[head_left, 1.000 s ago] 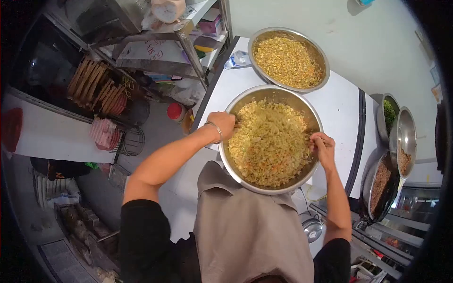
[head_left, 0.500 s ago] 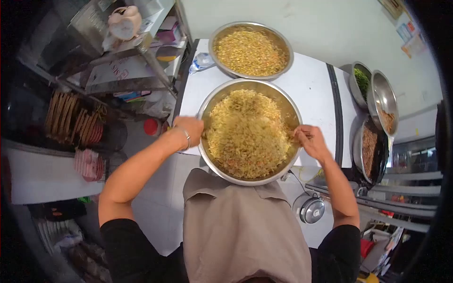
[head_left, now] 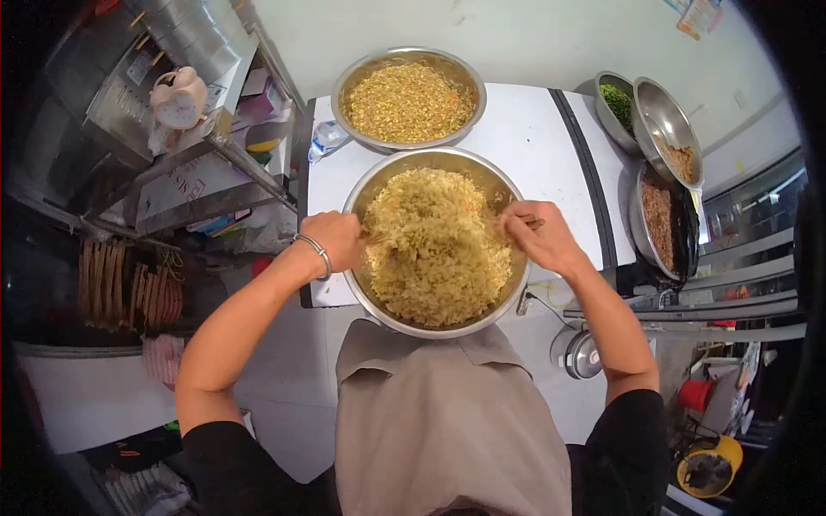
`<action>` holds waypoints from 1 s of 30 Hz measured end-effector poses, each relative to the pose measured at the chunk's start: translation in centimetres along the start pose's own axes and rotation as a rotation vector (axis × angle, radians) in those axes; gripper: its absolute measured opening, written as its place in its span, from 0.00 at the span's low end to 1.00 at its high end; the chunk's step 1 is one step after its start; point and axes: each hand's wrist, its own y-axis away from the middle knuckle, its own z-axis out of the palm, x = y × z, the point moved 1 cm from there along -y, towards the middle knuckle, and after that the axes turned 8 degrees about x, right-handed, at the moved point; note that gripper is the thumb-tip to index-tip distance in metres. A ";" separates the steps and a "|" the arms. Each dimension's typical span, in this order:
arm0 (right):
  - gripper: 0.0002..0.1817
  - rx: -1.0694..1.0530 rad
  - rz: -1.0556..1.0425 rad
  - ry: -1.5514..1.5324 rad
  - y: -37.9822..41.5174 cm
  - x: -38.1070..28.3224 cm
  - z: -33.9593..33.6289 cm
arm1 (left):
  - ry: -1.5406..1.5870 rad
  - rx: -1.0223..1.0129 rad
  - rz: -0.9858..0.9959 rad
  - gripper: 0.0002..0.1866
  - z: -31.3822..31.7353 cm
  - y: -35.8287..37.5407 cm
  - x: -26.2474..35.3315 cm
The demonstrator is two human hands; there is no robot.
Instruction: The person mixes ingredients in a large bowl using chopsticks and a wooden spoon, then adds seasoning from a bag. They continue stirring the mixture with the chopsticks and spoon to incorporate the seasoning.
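Observation:
A large steel bowl (head_left: 354, 284) of pale yellow grain mix (head_left: 404, 193) stands at the table's near edge, against the apron. Over its middle, a mound of the mix is smeared by motion. At the left rim my left hand (head_left: 334, 239), with a bangle at the wrist, is closed; what it grips is hidden. My right hand (head_left: 542, 236) is curled above the right rim, its fingers closed round something thin and dark, like the end of a handle. Whatever reaches from the hands into the mix is too blurred to make out.
Behind stands another steel bowl (head_left: 340, 86) of yellow mix (head_left: 409, 103), beside a clear plastic bag (head_left: 327, 138). To the right are bowls of chopped greens (head_left: 618, 101) and brown filling (head_left: 659, 215), plus a tilted steel bowl (head_left: 662, 112). A metal shelf (head_left: 249, 163) stands left.
The mix in the near bowl has been stirred up and its mound has shifted. My right hand has moved inward over the rim. The whole view has shifted slightly.

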 end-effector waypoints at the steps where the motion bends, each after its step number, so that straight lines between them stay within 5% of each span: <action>1: 0.14 -0.046 0.091 0.151 0.4 0.8 -0.7 | -0.065 -0.091 0.009 0.19 0.4 0.0 -0.7; 4: 0.13 -0.016 0.488 -0.312 3.6 9.2 2.3 | 0.171 -0.195 0.080 0.20 9.8 -0.9 -4.6; 6: 0.12 0.143 0.574 -0.579 5.0 11.1 6.1 | 0.326 -0.209 0.051 0.11 12.5 -0.8 -3.7; 10: 0.09 0.273 0.572 -0.925 4.4 9.7 10.0 | 0.658 -0.103 -0.040 0.14 14.0 -1.5 -1.1; 14: 0.09 0.275 0.448 -0.735 2.6 6.2 7.7 | 0.686 -0.021 0.059 0.15 11.2 -2.2 -0.7; 20: 0.12 0.092 0.153 -0.404 1.7 -0.6 0.3 | 0.104 0.222 0.206 0.13 2.6 -0.7 0.3; 21: 0.13 0.083 0.136 -0.346 1.9 -0.8 -0.5 | 0.045 0.142 0.171 0.12 1.2 -0.2 0.5; 24: 0.13 -0.085 0.316 -0.068 3.4 4.1 -0.1 | -0.132 -0.030 0.183 0.14 1.3 0.7 -0.1; 30: 0.11 0.222 0.668 -0.681 6.8 9.1 8.6 | 0.328 -0.184 0.127 0.14 13.5 -1.4 -1.5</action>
